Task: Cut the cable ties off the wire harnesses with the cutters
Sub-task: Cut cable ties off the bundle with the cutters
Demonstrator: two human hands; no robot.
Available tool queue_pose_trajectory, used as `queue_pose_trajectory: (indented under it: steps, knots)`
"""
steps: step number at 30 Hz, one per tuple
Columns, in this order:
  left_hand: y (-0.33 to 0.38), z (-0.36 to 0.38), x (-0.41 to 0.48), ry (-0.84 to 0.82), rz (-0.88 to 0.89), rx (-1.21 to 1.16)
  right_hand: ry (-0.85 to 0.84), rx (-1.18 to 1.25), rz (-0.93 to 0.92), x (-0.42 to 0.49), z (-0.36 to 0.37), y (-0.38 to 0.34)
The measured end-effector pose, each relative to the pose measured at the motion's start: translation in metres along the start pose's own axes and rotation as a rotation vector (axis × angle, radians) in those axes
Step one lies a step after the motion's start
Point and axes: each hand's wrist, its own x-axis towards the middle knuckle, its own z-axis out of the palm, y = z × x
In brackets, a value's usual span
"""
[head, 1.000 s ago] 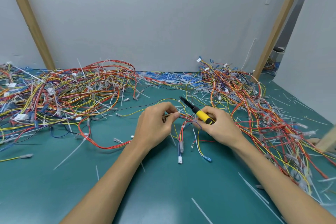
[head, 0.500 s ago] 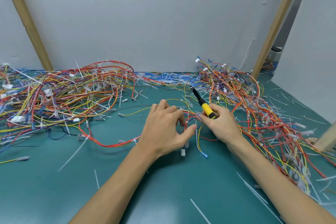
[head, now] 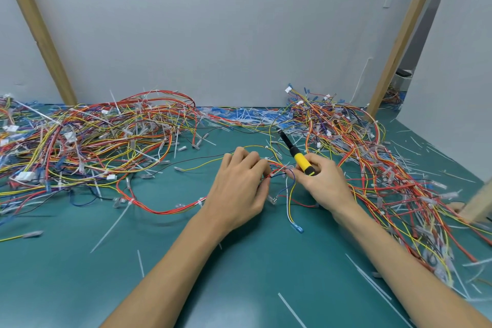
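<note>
Wire harness [head: 278,168], one, small: red, orange, yellow, blue and white leads, held between my two hands at the middle of the worktop [head: 80,274]; I cannot tell whether it is lifted or resting on it. My left hand [head: 239,189] lies palm down with fingers curled, pinching the red leads at its fingertips. My right hand [head: 326,184] is wrapped round the yellow handle of the cutters [head: 300,160], with its fingertips touching the same bundle. The black end of the cutters points up and away from me, toward the wall. Loose leads trail onto the worktop between my wrists, one ending in a blue terminal [head: 297,228].

Left heap [head: 93,141]: tangled harnesses across the far left, with one red run looping out to just beside my left hand.

Right heap [head: 372,168]: tangled harnesses, from the far right corner down along my right forearm.

Cut ties [head: 113,224]: white strips, scattered singly over the surface, and lying thick in a drift [head: 247,114] against the wall between the heaps.

Worktop: dark green mat.

Wall [head: 213,34]: plain grey panel at the back.

Wooden posts, two: left post [head: 40,29] and right post [head: 399,34], both slanting in this wide view.
</note>
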Motion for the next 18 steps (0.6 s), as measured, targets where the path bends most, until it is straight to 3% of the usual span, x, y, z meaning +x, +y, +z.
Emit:
queue_pose_trajectory:
  steps: [7, 18]
  knots:
    - [-0.0079, 0.0017, 0.0049, 0.018, 0.079, 0.03, -0.056, 0.033, 0.037, 0.0004, -0.0009, 0.0001]
    - [-0.0078, -0.0018, 0.0021, -0.005, -0.194, -0.315, -0.053, 0.015, 0.042, -0.0011, 0.0003, 0.0001]
